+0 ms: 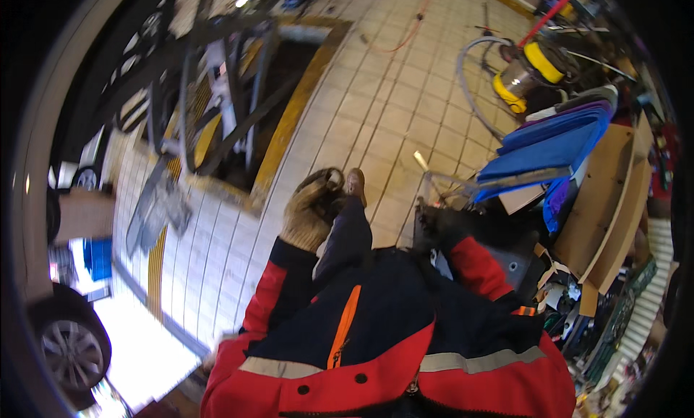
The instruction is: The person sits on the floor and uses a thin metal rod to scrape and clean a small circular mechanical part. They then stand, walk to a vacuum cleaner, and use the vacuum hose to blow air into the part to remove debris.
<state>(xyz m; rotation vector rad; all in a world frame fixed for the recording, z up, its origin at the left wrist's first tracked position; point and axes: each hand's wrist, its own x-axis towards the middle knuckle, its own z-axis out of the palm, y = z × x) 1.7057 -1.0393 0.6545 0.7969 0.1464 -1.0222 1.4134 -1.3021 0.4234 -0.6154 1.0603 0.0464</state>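
My left hand (307, 210), in a tan knit work glove, is closed around a dark, curved part (316, 177) with a pale round end. The part's exact kind I cannot make out. My left hand is just left of my outstretched leg and shoe (356, 185), above the tiled floor. My right hand (434, 221) looks dark and blurred at the end of the red sleeve. It is beside a clear-sided bin or frame (452, 190) with small items, and its fingers cannot be told apart from the dark things around it.
A yellow-edged floor pit (293, 125) with a metal lift frame (228, 93) lies ahead left. A grey rag (155, 208) is on the tiles (390, 85). To the right stand a yellow vacuum cleaner (542, 64), blue folded cloth (538, 147) and cardboard (603, 194). A car wheel (72, 349) is at lower left.
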